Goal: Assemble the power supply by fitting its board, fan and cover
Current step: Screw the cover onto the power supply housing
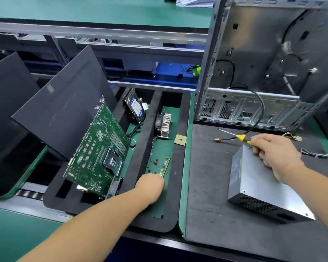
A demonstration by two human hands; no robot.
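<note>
- The power supply (261, 188), a smooth grey metal box with a perforated end, lies closed on the dark mat of the tabletop (206, 186); its cover looks fitted, so the work seems far along.
- Whether all screws are in cannot be told.
- The right hand (275, 154) grips a yellow-handled screwdriver (239, 137) just above the box's far corner.
- The left hand (150, 184) reaches into the black foam tray (180, 167); its fingers curl downward beside a thin green memory stick (165, 165), and what they hold cannot be told.
- A finned metal heatsink (164, 123) stands further back in that slot.
</note>
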